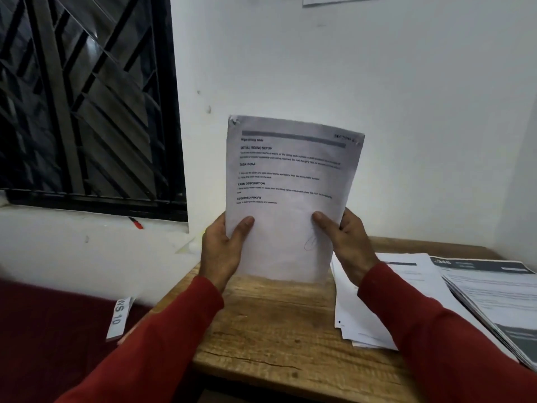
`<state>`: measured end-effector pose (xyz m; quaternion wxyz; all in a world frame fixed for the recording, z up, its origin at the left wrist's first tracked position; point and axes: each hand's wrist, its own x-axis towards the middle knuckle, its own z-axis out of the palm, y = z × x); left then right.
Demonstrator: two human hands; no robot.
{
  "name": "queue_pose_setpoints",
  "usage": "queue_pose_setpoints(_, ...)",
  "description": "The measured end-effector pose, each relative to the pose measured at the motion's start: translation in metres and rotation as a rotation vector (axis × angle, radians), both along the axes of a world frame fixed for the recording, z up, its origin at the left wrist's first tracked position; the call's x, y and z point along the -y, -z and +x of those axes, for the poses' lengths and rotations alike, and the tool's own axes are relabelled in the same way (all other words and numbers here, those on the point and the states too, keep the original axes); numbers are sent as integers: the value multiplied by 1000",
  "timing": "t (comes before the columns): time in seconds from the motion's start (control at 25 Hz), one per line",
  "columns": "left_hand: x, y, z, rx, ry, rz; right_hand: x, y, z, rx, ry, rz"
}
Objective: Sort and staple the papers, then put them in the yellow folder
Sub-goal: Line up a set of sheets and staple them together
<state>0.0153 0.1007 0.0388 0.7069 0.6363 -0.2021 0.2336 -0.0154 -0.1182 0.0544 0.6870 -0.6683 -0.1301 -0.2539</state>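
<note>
Sheets: a thin set of printed sheets (287, 193) is held upright above the wooden table (276, 324), its bottom edge just over the tabletop, the printed side turned to the camera; whether the bottom edge touches the wood cannot be told.
Top corners: the upper left corner is creased and marked, the upper right one slightly curled.
Left hand (222, 248): the lower left edge of the sheets is gripped, thumb laid across the front, fingers hidden behind.
Right hand (347, 242): the lower right edge is gripped the same way, thumb on the front, fingers curled behind.
Sleeves: both arms are covered in red sleeves (436, 330).
Bare wood: an open stretch of table is seen below the sheets, up to the near edge.
Paper piles: right of the sheets, a white pile (357, 315) and a further pile with dark headers (494, 298) are spread to the table's right edge.
Wall: a white wall (377, 68) stands behind the sheets.
Window: a barred window (87, 97) is seen to the left of the sheets, a red pen (136, 223) on its sill.
Label: a white tag (117, 318) lies on the dark red surface left of the table.
</note>
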Motion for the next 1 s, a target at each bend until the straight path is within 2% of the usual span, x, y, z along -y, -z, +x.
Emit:
queue_pose_setpoints(0.08, 1, 6, -1, 1, 15, -18, 3, 1, 1, 5, -18, 4)
queue_pose_setpoints(0.24, -4, 31, 3, -194, 90, 81, 9, 20, 4, -153, -50, -99)
queue_pose_setpoints(0.44, -13, 19, 3, -292, 180, 131, 9, 19, 5, -211, -38, -90)
queue_pose_setpoints(0.56, -21, 12, 7, -421, 326, 81, 11, 23, 5, -322, -112, -38)
queue_pose_setpoints(0.64, -26, 1, 20, -435, 360, 98, 11, 28, 6, -370, -112, -77)
queue_pose_setpoints(0.72, -25, -14, 38, -417, 308, 108, 12, 32, 10, -378, -122, -115)
queue_pose_setpoints(0.88, -19, -35, 72, -353, 60, 38, 14, 35, 12, -400, -165, -161)
queue_pose_setpoints(1.0, -16, -27, 84, -346, 39, -43, 16, 32, 8, -428, -230, -148)
